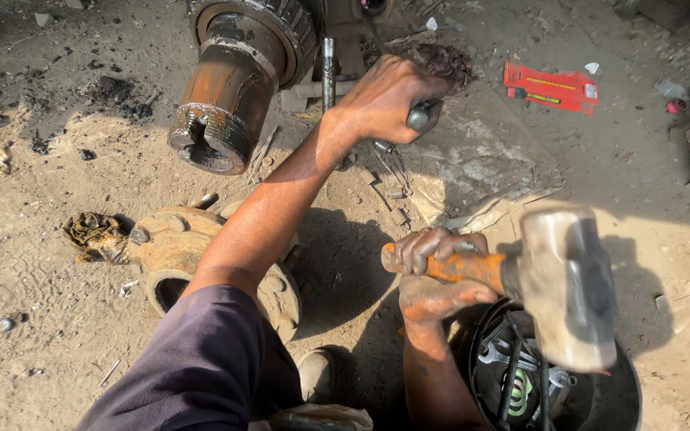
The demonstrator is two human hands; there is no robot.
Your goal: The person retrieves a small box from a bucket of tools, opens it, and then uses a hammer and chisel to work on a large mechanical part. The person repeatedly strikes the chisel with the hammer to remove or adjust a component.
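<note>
Dirt floor [33,263] spreads across the whole view, grey and sandy, littered with small stones and scraps. Largest on it is a rusty axle spindle [229,88], its threaded, slotted end pointing down toward the left. Below it lies a round, sand-coloured hub casting [173,251], partly hidden by the person's left arm in a dark sleeve. At lower right a black tub [612,399] holds wrenches and other tools.

Over that tub hangs a sledgehammer [569,287], its heavy steel head blurred, its orange handle pointing left. Right hand [437,275] is closed tight around that handle, just beside the head. Left hand [389,100] is wrapped around the top of a steel rod [328,72], which stands close against the right side of the spindle; whether its tip touches the spindle cannot be told.

A flat red packet [551,86] lies well apart at upper right, and a crumpled oily rag [96,235] sits just left of the hub.
</note>
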